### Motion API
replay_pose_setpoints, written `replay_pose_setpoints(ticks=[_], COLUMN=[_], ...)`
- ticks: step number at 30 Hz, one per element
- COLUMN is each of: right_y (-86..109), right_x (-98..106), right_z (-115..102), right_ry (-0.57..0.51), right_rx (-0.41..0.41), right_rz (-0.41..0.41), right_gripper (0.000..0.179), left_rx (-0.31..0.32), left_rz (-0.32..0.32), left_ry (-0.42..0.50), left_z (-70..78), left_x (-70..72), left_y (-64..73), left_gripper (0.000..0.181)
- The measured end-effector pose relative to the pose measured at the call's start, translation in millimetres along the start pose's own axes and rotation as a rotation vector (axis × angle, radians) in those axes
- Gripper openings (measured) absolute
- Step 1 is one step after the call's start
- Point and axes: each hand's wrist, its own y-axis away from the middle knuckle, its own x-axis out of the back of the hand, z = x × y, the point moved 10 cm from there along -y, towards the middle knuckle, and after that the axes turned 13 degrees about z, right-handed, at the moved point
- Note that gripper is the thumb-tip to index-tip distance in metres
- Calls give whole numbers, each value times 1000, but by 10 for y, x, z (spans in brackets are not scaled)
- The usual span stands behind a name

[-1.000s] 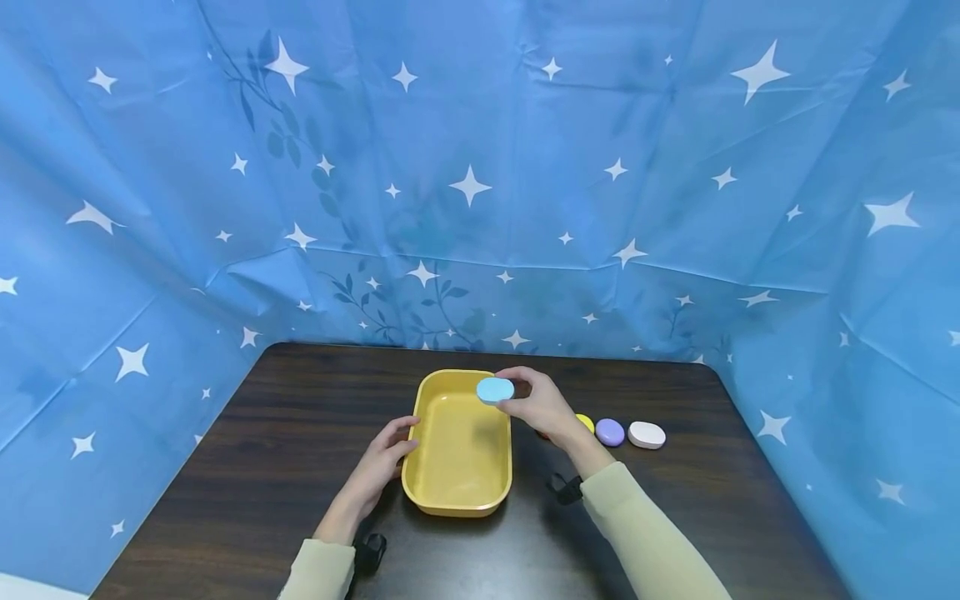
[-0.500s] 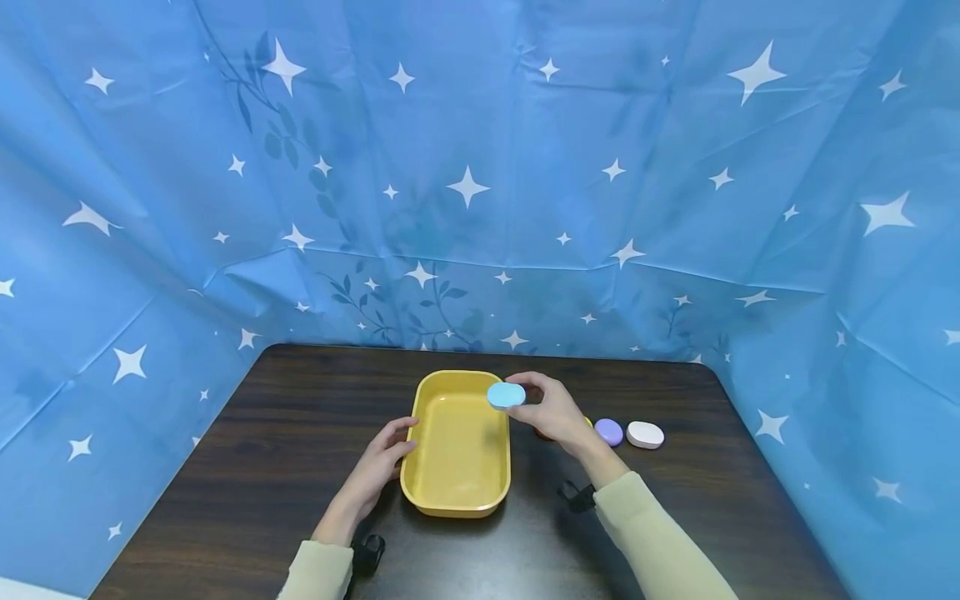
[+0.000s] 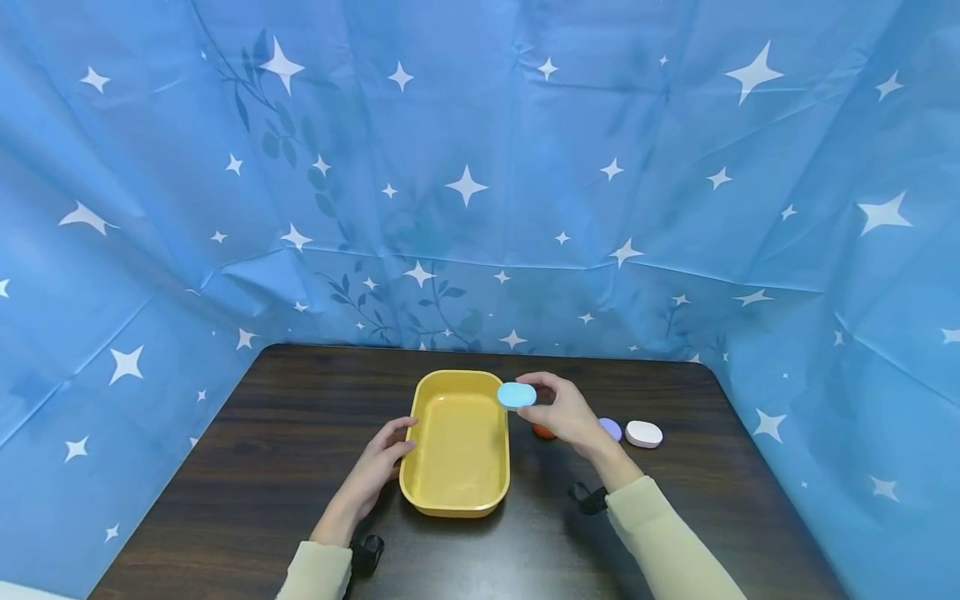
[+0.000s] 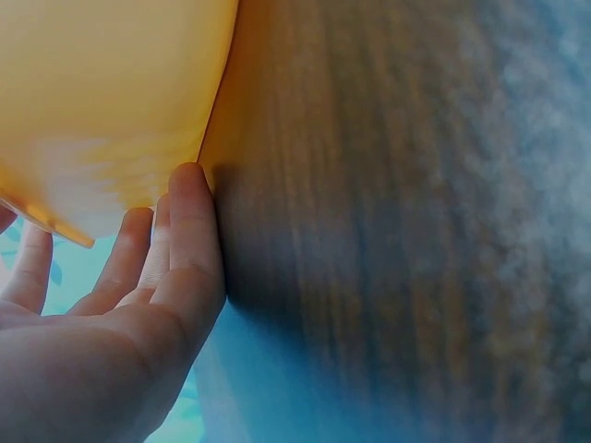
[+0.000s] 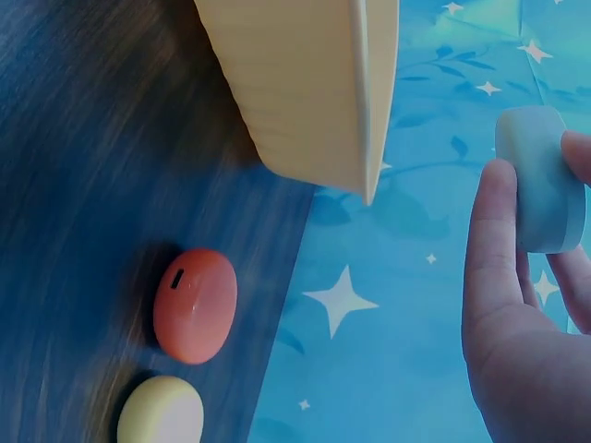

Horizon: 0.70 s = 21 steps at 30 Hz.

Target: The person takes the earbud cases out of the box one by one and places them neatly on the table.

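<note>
My right hand [image 3: 562, 408] pinches a light blue, smooth oval block [image 3: 517, 395] between thumb and fingers. It is held up beside the upper right rim of a yellow rectangular tray [image 3: 498, 492], whose inside shows bare. In the right wrist view the same block [image 5: 543, 185] stands clear of the table, with the hand [image 5: 508, 332] beneath it. My left hand [image 3: 371, 471] rests against the tray's left side, one or two fingers at the rim. The left wrist view shows its mostly straight fingers [image 4: 189, 217] touching the tray's outer wall [image 4: 138, 111].
Right of the tray lie a red oval piece [image 5: 196, 305] with a small dark slot, a yellow one [image 5: 162, 415], a purple one [image 3: 611, 428] and a white one [image 3: 644, 434]. Dark wooden table [image 3: 300, 400]; a blue starry curtain [image 3: 480, 208] hangs behind.
My right hand has drifted right with the light blue block, from above the tray's far right corner to beside the rim. The red piece has come into sight. The left hand and tray stay put.
</note>
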Motion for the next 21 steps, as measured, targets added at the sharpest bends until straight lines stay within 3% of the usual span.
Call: replay_pose_setpoints(ticks=[21], right_y=[79], right_x=[294], right_z=[84], right_ry=[80], right_rx=[-5], right_rz=[27], right_gripper=[48], left_rx=[-3], left_rz=[0], left_ry=[-3], left_z=[-6], left_x=[6], left_y=[9], left_gripper=[42])
